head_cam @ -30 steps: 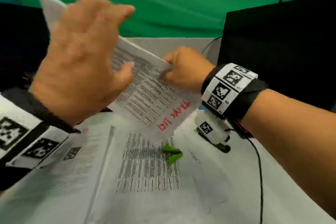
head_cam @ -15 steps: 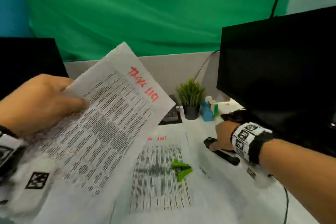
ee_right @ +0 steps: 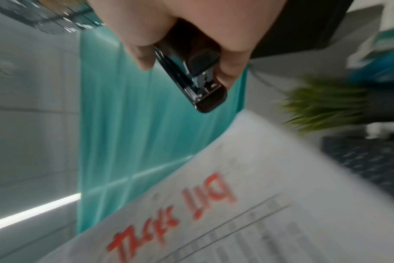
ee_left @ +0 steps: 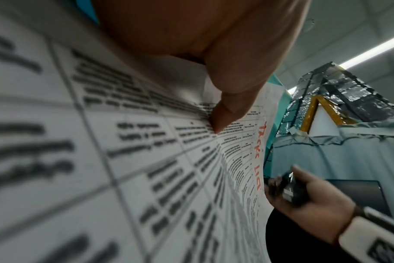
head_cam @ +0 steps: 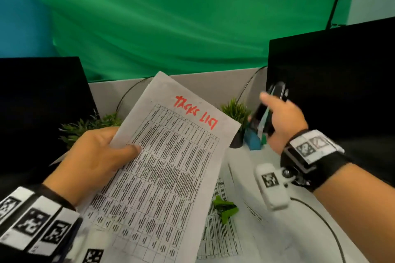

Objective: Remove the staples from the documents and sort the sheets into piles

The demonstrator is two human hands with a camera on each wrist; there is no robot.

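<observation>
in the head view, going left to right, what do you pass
left monitor → left hand → held sheet → green staple remover → right hand gripping a black stapler → right monitor

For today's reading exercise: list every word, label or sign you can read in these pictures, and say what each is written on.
"TASKS LIST" in red handwriting, on the sheet held by the left hand.
Printed table on that sheet: too small to read.
Print on the papers on the desk: too blurred to read.
Square code tags on the wristbands: patterns, no words.
Stapler in the right hand: no readable label.
</observation>
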